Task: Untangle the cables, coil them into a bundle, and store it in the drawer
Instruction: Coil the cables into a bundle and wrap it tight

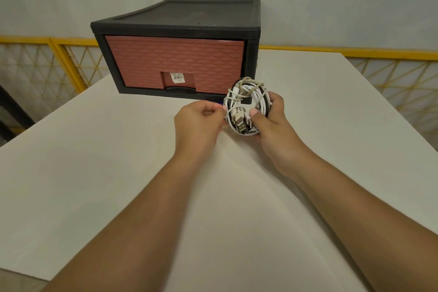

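While in two hands (199,122) (275,123), one bundle (257,96)

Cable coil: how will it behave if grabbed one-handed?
Likely floppy: no tie shows on the coil, and loops stray at its top, so it may spring open. Probably light: the right hand holds it up by thumb and fingers. Dangling plugs may snag.

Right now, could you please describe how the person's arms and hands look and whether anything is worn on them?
Both forearms are bare up to the frame's edge, with no sleeves in view. The left hand and right hand wear no gloves, and no watch, bracelet or ring shows on the wrists or visible fingers.
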The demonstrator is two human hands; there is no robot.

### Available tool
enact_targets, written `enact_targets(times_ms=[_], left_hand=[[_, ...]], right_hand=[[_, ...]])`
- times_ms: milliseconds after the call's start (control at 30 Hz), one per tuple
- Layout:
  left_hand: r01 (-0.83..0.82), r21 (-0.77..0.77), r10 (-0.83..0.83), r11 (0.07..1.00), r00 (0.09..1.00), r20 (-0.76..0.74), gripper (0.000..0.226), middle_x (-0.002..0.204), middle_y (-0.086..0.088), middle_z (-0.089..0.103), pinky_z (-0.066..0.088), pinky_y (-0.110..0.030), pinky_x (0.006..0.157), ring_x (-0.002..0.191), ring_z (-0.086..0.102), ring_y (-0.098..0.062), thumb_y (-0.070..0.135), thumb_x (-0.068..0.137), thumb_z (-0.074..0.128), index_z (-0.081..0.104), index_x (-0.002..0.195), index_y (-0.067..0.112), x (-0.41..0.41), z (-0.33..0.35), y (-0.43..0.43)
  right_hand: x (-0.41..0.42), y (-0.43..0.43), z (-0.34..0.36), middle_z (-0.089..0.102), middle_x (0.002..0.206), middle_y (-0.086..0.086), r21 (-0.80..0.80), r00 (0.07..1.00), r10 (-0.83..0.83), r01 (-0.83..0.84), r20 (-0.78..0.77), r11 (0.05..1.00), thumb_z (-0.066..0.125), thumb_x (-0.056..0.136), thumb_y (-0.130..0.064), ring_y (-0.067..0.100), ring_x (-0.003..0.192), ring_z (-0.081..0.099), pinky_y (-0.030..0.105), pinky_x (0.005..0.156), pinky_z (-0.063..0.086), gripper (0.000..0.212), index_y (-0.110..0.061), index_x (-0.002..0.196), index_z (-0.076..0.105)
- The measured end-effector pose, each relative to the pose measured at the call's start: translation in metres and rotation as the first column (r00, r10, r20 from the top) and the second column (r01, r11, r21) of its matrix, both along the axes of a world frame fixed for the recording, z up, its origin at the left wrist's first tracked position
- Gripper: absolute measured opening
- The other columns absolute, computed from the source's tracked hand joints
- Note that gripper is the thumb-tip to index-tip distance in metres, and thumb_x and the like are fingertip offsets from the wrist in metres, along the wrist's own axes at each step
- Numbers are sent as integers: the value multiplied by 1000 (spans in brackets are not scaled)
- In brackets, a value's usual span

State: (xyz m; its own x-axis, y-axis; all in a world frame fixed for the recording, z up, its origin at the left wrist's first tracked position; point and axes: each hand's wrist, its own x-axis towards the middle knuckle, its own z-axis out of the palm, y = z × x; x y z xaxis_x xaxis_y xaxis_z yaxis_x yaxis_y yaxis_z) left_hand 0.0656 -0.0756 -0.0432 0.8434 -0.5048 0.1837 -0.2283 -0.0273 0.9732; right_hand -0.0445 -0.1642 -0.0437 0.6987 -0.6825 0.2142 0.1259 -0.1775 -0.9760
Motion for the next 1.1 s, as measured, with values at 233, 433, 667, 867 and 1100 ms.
enact_targets(times_ms=[233,433,667,867,1100], left_hand=[[-49,74,41,996,994,97,19,63,8,72,58,-41,82,70,72,-9,17,84,70,70,66,25,1,1,2],[-32,83,32,996,999,-2,15,66,5,73,58,-44,84,76,73,-15,18,76,71,72,62,24,2,2,4],[-29,85,35,996,998,-61,10,62,3,72,59,-44,83,66,70,-13,23,74,69,73,66,19,1,1,3],[-49,97,55,994,997,-63,12,61,4,71,59,-43,82,62,67,-11,23,77,71,73,66,18,1,3,3],[-37,104,37,994,999,2,8,63,6,72,59,-41,83,70,72,-14,18,76,68,72,68,18,0,5,4]], right_hand=[[5,15,-4,45,129,1,-343,995,-93,77,-29,936,41,100,-8,9,113,48,15,95,39,42,-14,138,24],[4,17,-4,41,134,0,-452,992,-101,59,-69,890,43,99,-7,6,115,45,18,98,39,46,-16,141,25],[-1,23,2,44,127,2,-644,981,-127,3,-146,765,43,95,-5,12,105,48,21,87,41,49,-19,141,29],[0,25,3,43,128,2,-653,983,-123,3,-139,758,43,95,-4,13,106,48,28,91,43,50,-20,140,30],[0,20,0,39,129,-5,-559,992,-85,21,-90,829,43,98,-4,0,107,45,8,89,37,48,-18,141,27]])
